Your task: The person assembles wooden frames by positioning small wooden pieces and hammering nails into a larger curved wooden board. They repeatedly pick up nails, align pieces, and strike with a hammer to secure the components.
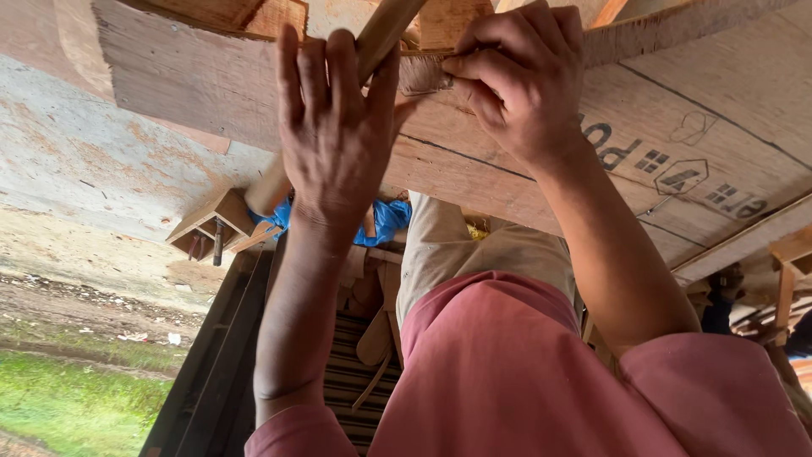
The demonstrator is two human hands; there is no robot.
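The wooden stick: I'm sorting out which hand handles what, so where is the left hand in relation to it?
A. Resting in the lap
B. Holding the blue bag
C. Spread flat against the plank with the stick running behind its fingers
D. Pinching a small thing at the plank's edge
C: the left hand lies with fingers spread on the plank, and the wooden stick passes behind them.

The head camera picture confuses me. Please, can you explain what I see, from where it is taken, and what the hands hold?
The camera sits on a person's head and looks down at their own two bare hands. The left hand lies flat with spread fingers on a plywood board, over a round wooden stick. The right hand pinches a small dark piece at the board's upper edge; what it is I cannot tell. Below are pink sleeves, and blue plastic under the board.
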